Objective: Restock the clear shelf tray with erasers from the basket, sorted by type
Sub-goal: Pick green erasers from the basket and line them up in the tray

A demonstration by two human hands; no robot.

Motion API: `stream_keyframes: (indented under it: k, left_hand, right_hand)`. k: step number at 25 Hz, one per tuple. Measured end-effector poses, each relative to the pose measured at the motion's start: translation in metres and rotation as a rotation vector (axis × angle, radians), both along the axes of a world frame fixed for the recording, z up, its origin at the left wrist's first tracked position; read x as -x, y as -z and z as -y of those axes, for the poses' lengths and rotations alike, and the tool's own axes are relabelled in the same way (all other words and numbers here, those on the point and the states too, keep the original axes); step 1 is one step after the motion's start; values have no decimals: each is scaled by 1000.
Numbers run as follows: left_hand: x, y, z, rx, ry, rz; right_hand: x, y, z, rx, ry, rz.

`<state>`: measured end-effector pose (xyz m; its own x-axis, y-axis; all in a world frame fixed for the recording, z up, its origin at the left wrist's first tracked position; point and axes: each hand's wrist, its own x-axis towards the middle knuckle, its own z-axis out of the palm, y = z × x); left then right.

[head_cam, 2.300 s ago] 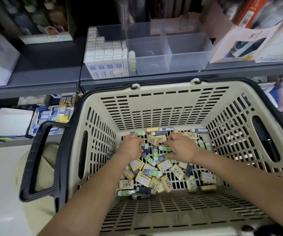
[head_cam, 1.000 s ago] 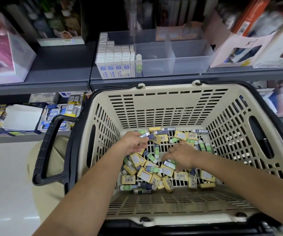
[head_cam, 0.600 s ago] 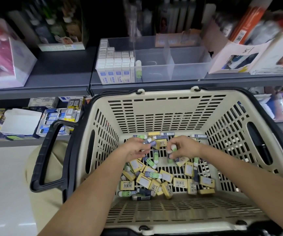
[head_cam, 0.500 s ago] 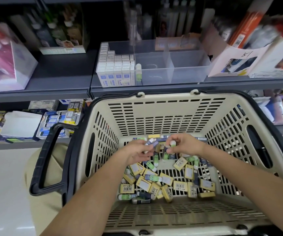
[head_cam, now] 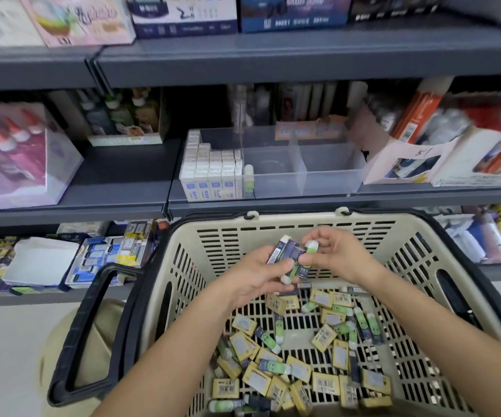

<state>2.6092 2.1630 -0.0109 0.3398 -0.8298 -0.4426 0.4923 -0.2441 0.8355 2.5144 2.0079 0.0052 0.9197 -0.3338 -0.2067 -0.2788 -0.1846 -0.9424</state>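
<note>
A beige basket (head_cam: 318, 233) holds several loose erasers (head_cam: 303, 365), yellow-sleeved and green-and-navy ones. My left hand (head_cam: 255, 275) grips a small bunch of green-and-navy erasers (head_cam: 288, 254) above the basket's far end. My right hand (head_cam: 336, 251) pinches one green-tipped eraser (head_cam: 311, 247) against that bunch. On the shelf behind stands the clear shelf tray (head_cam: 327, 179). Its left compartment is packed with white-and-blue erasers (head_cam: 210, 173). One green eraser (head_cam: 248, 180) stands upright in the middle compartment. The right compartment holds nothing I can see.
The basket's black handle (head_cam: 92, 335) hangs out to the left. Grey shelves (head_cam: 116, 182) carry boxed goods left and right of the tray, with a white carton (head_cam: 408, 161) close to its right side. A lower shelf (head_cam: 47, 266) holds more stationery.
Both hands have risen from the eraser pile to the basket's far rim, carrying the gathered green-and-navy erasers. My view has tilted up, showing more shelves.
</note>
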Motion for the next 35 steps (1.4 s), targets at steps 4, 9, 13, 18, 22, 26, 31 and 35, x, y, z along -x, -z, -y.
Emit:
stream_keyframes:
  k: [4,9,13,18,22,26,31,35]
  left_hand:
    - [-18,-31,2,39,-120,360]
    - [-52,-54,0,53,-541,705]
    - [-67,-43,-6,18,-665,774]
    - [-82,-39,-5,28,-652,722]
    - [-83,-38,-3,65,-663,703]
    - [-84,-39,-1,75,-657,702]
    - [-85,-39,-1,77,-651,701]
    - [-85,-39,-2,75,-655,663]
  right_hand:
    - [-13,-38,4,62,-41,94]
    - [-54,-80,15,273,-11,198]
    - [-110,-95,26,580,143,215]
    - [-160,-84,24,660,65,44]
    - [-178,-72,22,617,2,-23]
    - [-178,-60,21,611,-124,-34]
    - [-175,-55,22,629,-194,-105]
    - [-170,-63,22,680,-175,-89]
